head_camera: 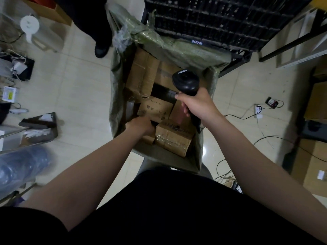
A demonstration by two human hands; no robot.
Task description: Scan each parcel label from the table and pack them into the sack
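Left hand (139, 123) sat deep inside the one green sack (115, 89), fingers hidden, its hold impossible to tell. Right hand (196, 105) clasped one black scanner (185, 82) just above. At least five cardboard parcels (155, 108) crowded around the left hand, seemingly stiff, light and tape-slick, best taken by opposite edges.

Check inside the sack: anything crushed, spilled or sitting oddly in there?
Nothing looks damaged or spilled. The cardboard parcels lie jumbled at mixed angles in the green sack, leaving dark gaps. The left hand reaches among them; the right hand grips the scanner above.
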